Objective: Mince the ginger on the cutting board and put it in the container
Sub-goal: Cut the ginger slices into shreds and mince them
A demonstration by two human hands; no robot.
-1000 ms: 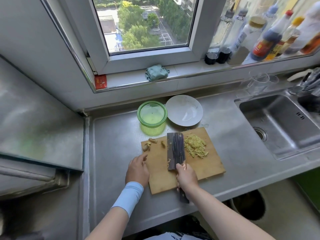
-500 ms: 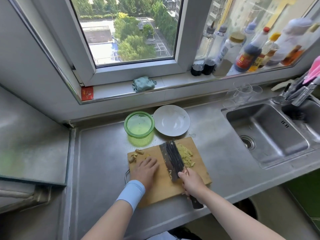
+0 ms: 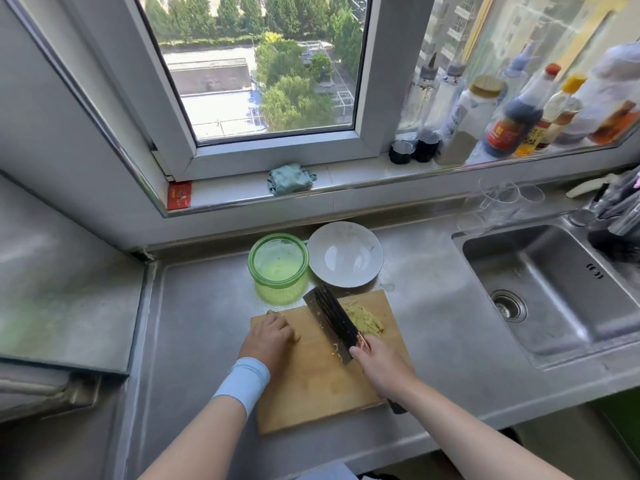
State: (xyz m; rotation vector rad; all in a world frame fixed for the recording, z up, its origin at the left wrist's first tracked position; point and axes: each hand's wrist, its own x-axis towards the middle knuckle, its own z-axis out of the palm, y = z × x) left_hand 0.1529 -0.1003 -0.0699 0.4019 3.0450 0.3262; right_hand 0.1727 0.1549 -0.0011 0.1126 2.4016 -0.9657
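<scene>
A wooden cutting board (image 3: 311,386) lies on the steel counter. A pile of chopped ginger (image 3: 367,318) sits at its far right. My right hand (image 3: 381,365) grips the handle of a dark cleaver (image 3: 332,323), whose blade slants across the board just left of the pile, with ginger bits stuck to it. My left hand (image 3: 272,337) rests curled at the board's far left corner and covers the ginger pieces there; a small bit shows at its far edge. A green glass container (image 3: 278,268) stands just behind the board.
A white plate (image 3: 346,259) sits right of the container. The sink (image 3: 554,289) is at the right, with clear glasses (image 3: 502,202) behind it. Sauce bottles (image 3: 512,123) and a green cloth (image 3: 289,178) line the window sill. A raised steel surface (image 3: 65,299) is at the left.
My left hand moved from the counter beside the board onto its far left corner, over the ginger pieces. The cleaver turned to a slant and came against the ginger pile.
</scene>
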